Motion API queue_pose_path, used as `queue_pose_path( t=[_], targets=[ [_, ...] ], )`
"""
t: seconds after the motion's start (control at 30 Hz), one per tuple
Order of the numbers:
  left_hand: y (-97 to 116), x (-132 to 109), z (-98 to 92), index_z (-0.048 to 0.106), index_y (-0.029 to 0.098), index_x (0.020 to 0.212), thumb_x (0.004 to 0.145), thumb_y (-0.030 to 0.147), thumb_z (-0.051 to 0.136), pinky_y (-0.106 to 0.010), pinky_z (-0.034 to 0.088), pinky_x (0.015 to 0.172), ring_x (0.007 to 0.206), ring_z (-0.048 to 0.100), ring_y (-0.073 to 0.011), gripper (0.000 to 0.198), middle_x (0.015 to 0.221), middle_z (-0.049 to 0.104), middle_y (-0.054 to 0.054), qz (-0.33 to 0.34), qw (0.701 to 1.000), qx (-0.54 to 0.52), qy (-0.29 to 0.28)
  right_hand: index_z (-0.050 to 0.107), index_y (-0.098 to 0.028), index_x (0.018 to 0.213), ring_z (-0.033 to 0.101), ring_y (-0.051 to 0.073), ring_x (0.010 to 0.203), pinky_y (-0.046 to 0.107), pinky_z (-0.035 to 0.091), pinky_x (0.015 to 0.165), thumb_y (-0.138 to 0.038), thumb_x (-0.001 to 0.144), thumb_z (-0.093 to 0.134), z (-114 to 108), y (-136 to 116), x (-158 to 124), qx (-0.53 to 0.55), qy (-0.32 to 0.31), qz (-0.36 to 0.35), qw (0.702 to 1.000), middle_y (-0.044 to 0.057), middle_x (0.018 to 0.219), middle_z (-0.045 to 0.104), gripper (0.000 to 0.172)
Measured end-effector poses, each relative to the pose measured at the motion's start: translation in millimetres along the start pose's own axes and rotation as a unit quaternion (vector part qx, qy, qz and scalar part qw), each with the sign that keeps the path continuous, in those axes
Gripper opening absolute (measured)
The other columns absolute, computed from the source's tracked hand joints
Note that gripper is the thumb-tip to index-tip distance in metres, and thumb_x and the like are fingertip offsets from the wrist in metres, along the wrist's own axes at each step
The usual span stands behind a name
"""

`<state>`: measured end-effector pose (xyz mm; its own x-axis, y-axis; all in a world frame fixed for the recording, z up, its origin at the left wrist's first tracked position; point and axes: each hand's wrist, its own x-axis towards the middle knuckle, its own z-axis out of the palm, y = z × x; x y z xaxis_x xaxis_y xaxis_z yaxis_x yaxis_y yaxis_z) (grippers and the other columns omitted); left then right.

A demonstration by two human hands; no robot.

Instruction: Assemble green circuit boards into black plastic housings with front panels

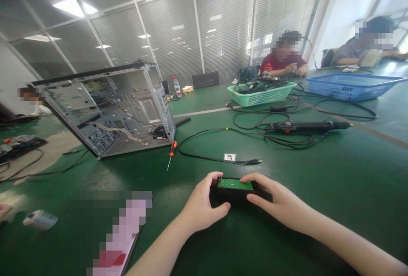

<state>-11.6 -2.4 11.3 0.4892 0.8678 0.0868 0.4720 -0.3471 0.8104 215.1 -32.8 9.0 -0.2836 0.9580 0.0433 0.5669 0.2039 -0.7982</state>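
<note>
A small black case (234, 197) sits in front of me with its top side uncovered, and a green circuit board (235, 184) shows inside it. My left hand (202, 201) closes around its left end, the thumb along the near side. From the right, my right hand (276, 199) grips the other end, its index finger on the board's edge and its thumb at the near side. Just beyond the case lies a black cable (210, 158) with a white tag (230, 157). An orange-handled screwdriver (172, 150) rests on the green table, apart from both hands.
An open metal computer case (149, 112) stands at the left. Further right are a black pen-shaped power tool (309, 126), a green basket (263, 96) of cables and a blue basket (347, 91). A silver cylinder (40, 220) lies at near left. Two people sit across the table.
</note>
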Motion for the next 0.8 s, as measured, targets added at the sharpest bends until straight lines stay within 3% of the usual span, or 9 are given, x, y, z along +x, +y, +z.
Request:
queue_pose_path(
  t=[0.1,0.2,0.3,0.4,0.53,0.67,0.8],
  targets=[
    [0,-1,1.2,0.037,0.026,0.133,0.066,0.023,0.071,-0.044,0.038,0.095,0.109,0.052,-0.0286,0.074,0.116,0.057,-0.010,-0.016,1.000,0.001,-0.005,0.053,-0.018,0.110,0.053,0.023,0.096,0.035,0.046,0.083,-0.053,0.084,0.048,1,1,3,0.099,-0.011,0.033,0.994,0.007,0.107,0.055,0.044],
    [0,1,1.7,0.042,0.026,0.126,0.071,0.025,0.068,-0.042,0.040,0.093,0.105,0.055,-0.0266,0.061,0.111,0.061,-0.009,-0.019,0.999,-0.027,-0.011,0.055,-0.014,0.102,0.056,0.022,0.087,0.029,0.048,0.075,-0.062,0.079,0.052,1,0,6,0.194,0.001,0.080,0.978,0.008,0.097,0.057,0.053],
    [-1,3,1.9,0.051,0.023,0.113,0.075,0.031,0.066,-0.039,0.041,0.091,0.101,0.058,-0.0253,0.041,0.105,0.064,-0.008,-0.022,0.999,-0.039,-0.012,0.053,-0.012,0.098,0.057,0.016,0.070,0.024,0.048,0.064,-0.059,0.078,0.059,1,-3,6,0.298,0.001,0.165,0.940,0.006,0.081,0.057,0.052],
    [-3,4,2.2,0.054,0.020,0.104,0.073,0.037,0.069,-0.036,0.043,0.086,0.092,0.061,-0.0239,0.038,0.095,0.067,-0.006,-0.021,0.998,-0.052,-0.023,0.050,-0.011,0.104,0.055,0.012,0.059,0.019,0.045,0.053,-0.052,0.088,0.054,-2,-5,3,0.394,-0.045,0.217,0.892,0.004,0.071,0.054,0.044],
    [-7,6,2.8,0.055,0.017,0.096,0.072,0.047,0.069,-0.031,0.045,0.078,0.082,0.061,-0.0205,0.041,0.085,0.066,-0.005,-0.015,0.993,-0.109,-0.038,0.048,-0.010,0.109,0.057,0.013,0.061,0.018,0.046,0.054,-0.059,0.089,0.051,-6,-5,-3,0.463,-0.100,0.196,0.859,0.005,0.072,0.053,0.053],
    [-13,9,3.9,0.054,0.015,0.088,0.064,0.067,0.064,-0.025,0.044,0.059,0.061,0.056,-0.0145,0.058,0.073,0.060,-0.002,-0.049,0.983,-0.172,-0.032,0.044,-0.013,0.113,0.060,0.017,0.073,0.022,0.049,0.062,-0.063,0.080,0.061,-8,-1,-6,0.462,-0.143,0.144,0.863,0.011,0.090,0.058,0.063],
    [-17,11,5.7,0.051,0.015,0.077,0.061,0.080,0.051,-0.022,0.037,0.051,0.048,0.045,-0.0092,0.066,0.060,0.050,0.003,-0.042,0.982,-0.184,-0.030,0.046,-0.011,0.109,0.060,0.016,0.074,0.021,0.048,0.063,-0.063,0.079,0.062,-6,-1,-4,0.457,-0.157,0.160,0.861,0.016,0.103,0.057,0.062]
  ],
)
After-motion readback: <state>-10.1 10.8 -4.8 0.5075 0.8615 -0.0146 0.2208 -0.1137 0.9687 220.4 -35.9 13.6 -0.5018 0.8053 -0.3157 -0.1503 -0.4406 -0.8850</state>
